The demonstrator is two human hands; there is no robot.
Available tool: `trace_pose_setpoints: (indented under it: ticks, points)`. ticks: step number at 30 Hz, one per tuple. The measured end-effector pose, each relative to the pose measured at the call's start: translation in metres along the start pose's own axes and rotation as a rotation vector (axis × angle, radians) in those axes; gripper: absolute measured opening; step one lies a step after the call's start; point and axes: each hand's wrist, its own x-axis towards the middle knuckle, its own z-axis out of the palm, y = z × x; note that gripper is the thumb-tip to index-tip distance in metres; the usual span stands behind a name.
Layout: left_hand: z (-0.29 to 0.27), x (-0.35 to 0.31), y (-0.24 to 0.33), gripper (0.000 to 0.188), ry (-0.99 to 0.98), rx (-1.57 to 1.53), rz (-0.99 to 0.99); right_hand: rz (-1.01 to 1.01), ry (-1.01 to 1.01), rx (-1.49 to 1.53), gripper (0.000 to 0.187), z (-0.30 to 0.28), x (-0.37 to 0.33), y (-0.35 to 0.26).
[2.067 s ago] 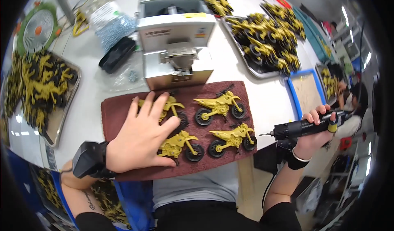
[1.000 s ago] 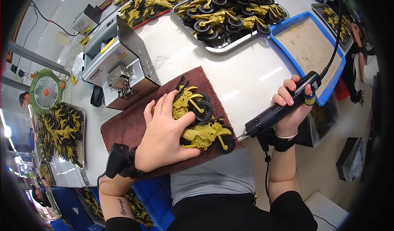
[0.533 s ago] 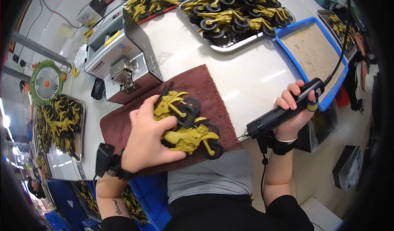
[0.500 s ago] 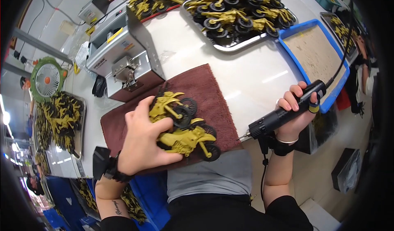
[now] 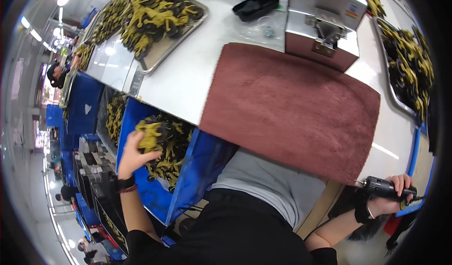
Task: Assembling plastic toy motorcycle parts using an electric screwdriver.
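My left hand (image 5: 134,154) is over the blue bin (image 5: 176,189) at the left, its fingers curled around yellow-and-black toy motorcycles (image 5: 150,135). Under and beside them, more toy motorcycles (image 5: 169,159) fill the bin, so I cannot tell exactly how many the hand holds. Off to the right, my right hand (image 5: 400,194) grips a black electric screwdriver (image 5: 380,188). Its bit points left, close to the near right corner of the brown cloth (image 5: 292,109).
A silver metal box-shaped machine (image 5: 322,34) stands behind the cloth. Trays of toy motorcycles sit at the far left (image 5: 155,18) and right (image 5: 405,67). A black case (image 5: 256,6) lies beside the machine. People work in the left background.
My view has turned left. My left hand has carried the toy motorcycles from the cloth over to the blue bin. The right hand still holds the screwdriver, now lower and farther right.
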Motion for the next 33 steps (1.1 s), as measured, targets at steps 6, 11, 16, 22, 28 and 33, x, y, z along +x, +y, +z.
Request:
trace_pose_setpoints:
  ticks: [6, 11, 16, 22, 28, 33]
  points:
    - [0.024, 0.025, -0.010, 0.060, 0.004, 0.027, -0.129, -0.009, 0.005, -0.047, 0.032, 0.000, -0.002, -0.001]
    - [-0.002, 0.067, 0.035, 0.031, 0.518, 0.004, 0.215, -0.039, -0.024, -0.032, 0.028, -0.002, -0.003, -0.002]
    - [-0.030, 0.123, 0.091, 0.033, 0.682, -0.011, 0.446, -0.043, -0.005, -0.074, 0.024, -0.002, -0.006, -0.004]
    - [-0.061, 0.240, 0.065, 0.073, 0.790, 0.168, 0.503, -0.008, -0.028, -0.044, 0.026, -0.006, -0.006, -0.003]
    - [-0.067, 0.274, 0.089, 0.102, 0.654, 0.370, 0.329, -0.009, -0.046, -0.030, 0.028, -0.008, -0.005, -0.005]
    - [-0.071, 0.286, 0.099, 0.089, 0.737, 0.336, 0.418, -0.015, -0.013, -0.069, 0.028, -0.001, -0.007, 0.000]
